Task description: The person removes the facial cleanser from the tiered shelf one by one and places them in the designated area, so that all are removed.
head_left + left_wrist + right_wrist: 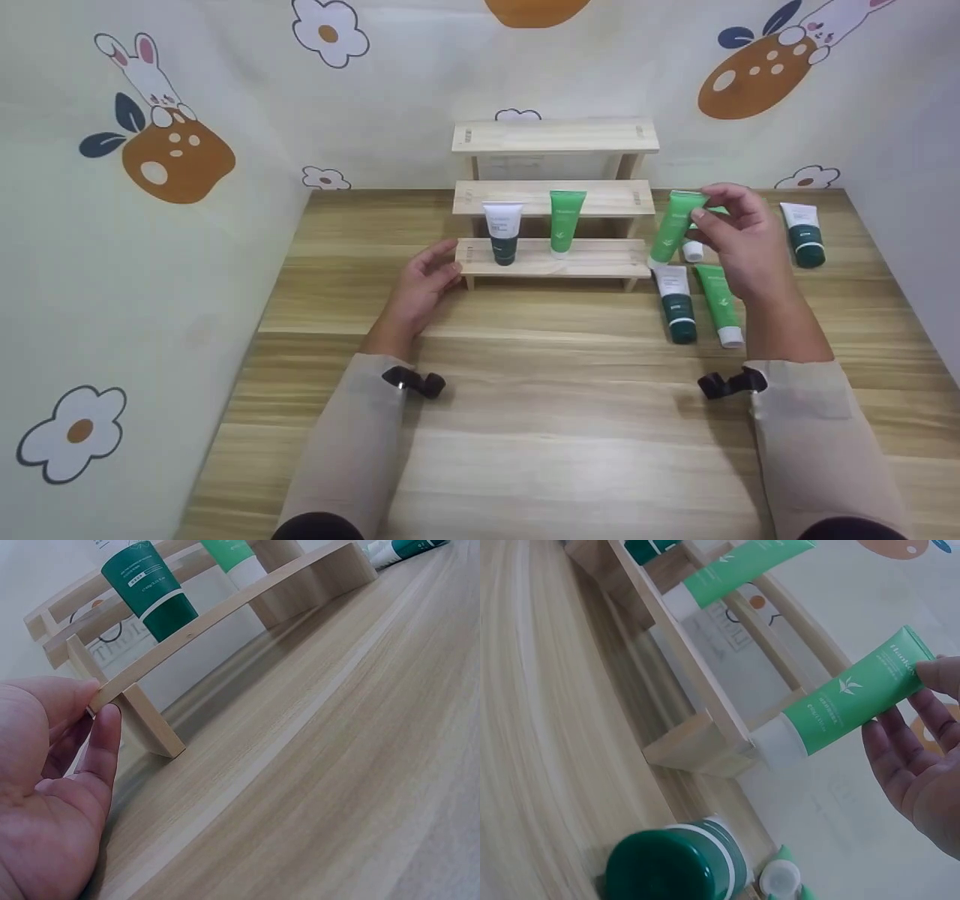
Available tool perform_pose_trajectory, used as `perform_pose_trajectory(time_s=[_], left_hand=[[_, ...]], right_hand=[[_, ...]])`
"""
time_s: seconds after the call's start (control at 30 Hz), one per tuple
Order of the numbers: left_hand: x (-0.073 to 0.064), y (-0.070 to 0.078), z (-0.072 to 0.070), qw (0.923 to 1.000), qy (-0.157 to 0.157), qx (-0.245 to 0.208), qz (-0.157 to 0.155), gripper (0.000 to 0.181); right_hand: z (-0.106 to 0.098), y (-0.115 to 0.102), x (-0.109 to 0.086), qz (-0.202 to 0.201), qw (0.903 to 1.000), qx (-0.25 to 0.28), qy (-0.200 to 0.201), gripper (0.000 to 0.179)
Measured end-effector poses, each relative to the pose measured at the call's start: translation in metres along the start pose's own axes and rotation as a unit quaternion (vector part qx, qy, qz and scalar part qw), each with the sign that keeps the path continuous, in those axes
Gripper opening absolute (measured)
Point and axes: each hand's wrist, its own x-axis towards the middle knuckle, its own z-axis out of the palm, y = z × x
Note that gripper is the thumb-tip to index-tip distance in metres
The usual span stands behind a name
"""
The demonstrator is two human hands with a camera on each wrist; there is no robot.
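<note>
A three-step wooden display stand [553,268] stands against the back wall. On its lowest step a white and dark green tube [503,231] and a green tube [566,223] stand upright on their caps. My left hand [421,291] pinches the left end of that step between thumb and fingers, as the left wrist view shows. Between thumb and fingertips, my right hand [750,232] holds another green tube [862,694] near its flat top end. This tube leans slightly, white cap down, just beside the right end of the lowest step.
Right of the stand lie a white and dark green tube [677,304], a green tube [720,304] and a partly hidden tube [693,250] behind the right hand. Another white and dark green tube [802,234] lies farther right. Patterned walls [405,112] enclose the wooden table [555,450].
</note>
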Motion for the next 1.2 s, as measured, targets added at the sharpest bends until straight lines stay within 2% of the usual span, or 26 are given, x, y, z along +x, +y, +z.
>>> perform_pose_trajectory(time_s=[0.27, 0.77, 1.07, 1.2], left_hand=[[0.001, -0.002, 0.001, 0.9999, 0.003, -0.01, 0.001, 0.052], [-0.001, 0.001, 0.003, 1.0, 0.006, 0.003, -0.003, 0.052], [-0.002, -0.001, 0.002, 1.0, 0.01, 0.0, -0.002, 0.049], [-0.001, -0.001, 0.001, 1.0, 0.007, 0.0, -0.001, 0.049]], right_hand=[[-0.021, 0.0, -0.001, 0.003, 0.9993, 0.004, 0.036, 0.034], [-0.061, 0.009, -0.003, -0.021, 0.9925, 0.102, 0.064, 0.031], [-0.097, 0.015, -0.008, 0.013, 0.9844, 0.161, 0.07, 0.03], [-0.113, 0.02, -0.009, 0.032, 0.9851, 0.156, 0.067, 0.032]])
